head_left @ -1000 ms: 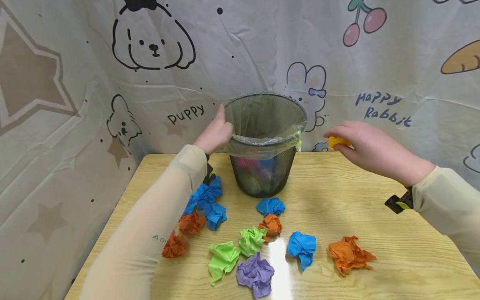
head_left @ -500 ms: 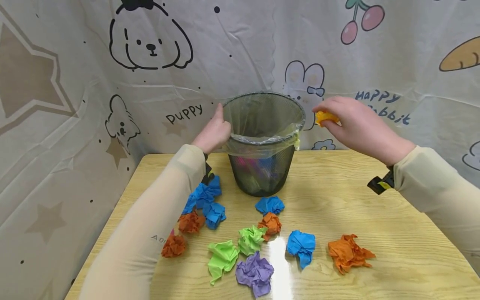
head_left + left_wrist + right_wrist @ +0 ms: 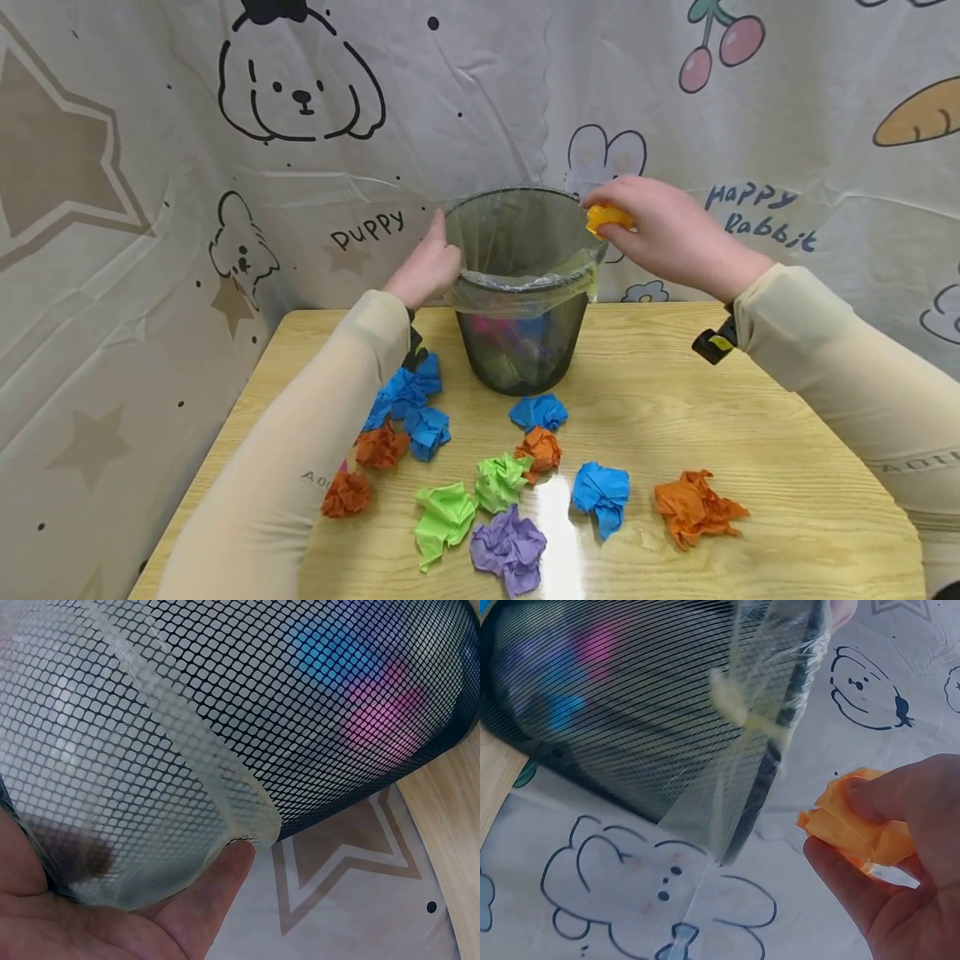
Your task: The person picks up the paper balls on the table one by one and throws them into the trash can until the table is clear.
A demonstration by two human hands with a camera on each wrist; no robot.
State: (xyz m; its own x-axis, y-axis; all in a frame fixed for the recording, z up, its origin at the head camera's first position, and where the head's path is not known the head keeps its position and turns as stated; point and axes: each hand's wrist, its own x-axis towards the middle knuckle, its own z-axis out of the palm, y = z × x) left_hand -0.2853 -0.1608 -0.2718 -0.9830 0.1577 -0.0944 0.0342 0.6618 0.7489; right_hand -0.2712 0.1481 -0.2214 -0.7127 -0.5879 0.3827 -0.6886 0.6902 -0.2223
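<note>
A black mesh wastebasket [image 3: 517, 350] with a clear yellowish bag folded over its rim stands upright at the back of the table. My left hand [image 3: 429, 265] grips its left rim; in the left wrist view the thumb [image 3: 217, 892] presses the bag from outside. Beside the right rim, at its height, my right hand [image 3: 667, 229] pinches a crumpled yellow-orange paper ball [image 3: 609, 221]. In the right wrist view that paper ball [image 3: 862, 821] sits between thumb and fingers, just off the wastebasket's mouth. Pink and blue paper [image 3: 386, 709] shows through the mesh.
Crumpled paper balls lie in front: blue [image 3: 602, 498], orange [image 3: 697, 508], green [image 3: 444, 521] and purple [image 3: 510, 550]. More blue paper [image 3: 408, 387] and orange paper [image 3: 381, 446] lie left, partly behind the left sleeve. A printed curtain [image 3: 480, 83] hangs close behind the table.
My right hand has moved left and up with the yellow-orange paper ball, from well right of the wastebasket to its right rim. The left hand has stayed on the rim.
</note>
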